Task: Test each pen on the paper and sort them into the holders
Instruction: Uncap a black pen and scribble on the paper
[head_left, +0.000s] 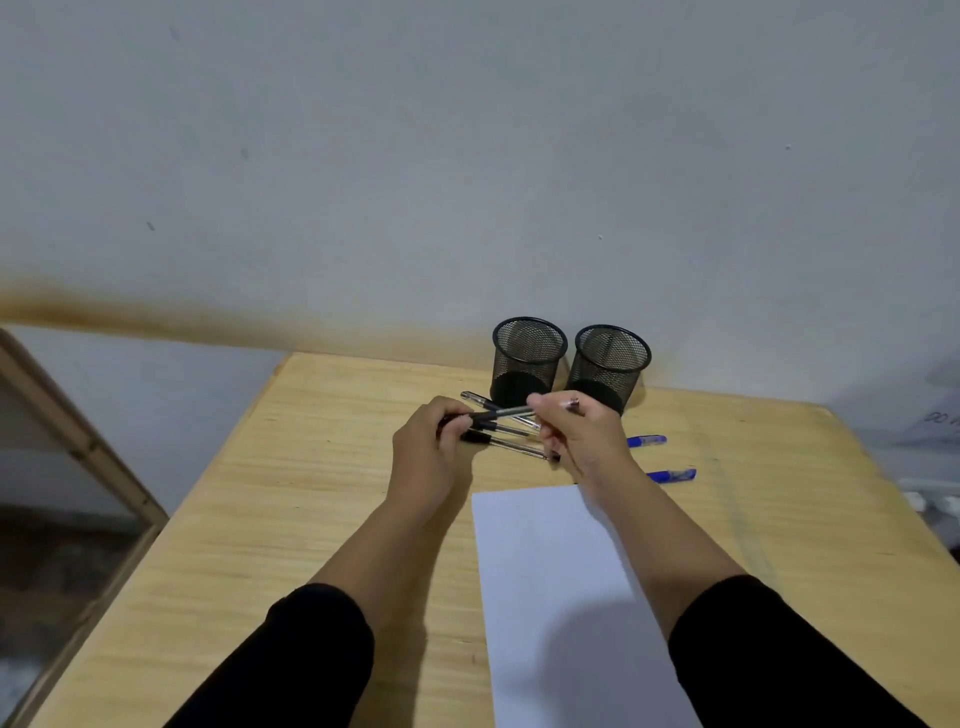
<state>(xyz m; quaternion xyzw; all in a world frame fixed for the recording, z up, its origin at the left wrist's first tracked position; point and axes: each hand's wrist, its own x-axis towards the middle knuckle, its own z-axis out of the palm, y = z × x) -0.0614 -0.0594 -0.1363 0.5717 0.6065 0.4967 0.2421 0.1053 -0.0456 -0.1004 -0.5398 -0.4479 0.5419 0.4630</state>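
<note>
Both hands hold one black pen (506, 413) level above the table. My left hand (428, 444) grips its black cap end, and my right hand (576, 434) pinches the clear barrel. Under them lie three more black pens (511, 429) side by side on the wood. Two blue pens (647, 441) (672, 475) stick out to the right of my right wrist. A white sheet of paper (550, 582) lies near me, partly under my right forearm. Two black mesh holders, the left holder (527, 358) and the right holder (609, 366), stand at the back edge.
The light wooden table (291, 519) ends at a grey wall behind the holders. A wooden frame (78, 441) leans beyond the table's left edge. Some pale clutter shows off the right edge.
</note>
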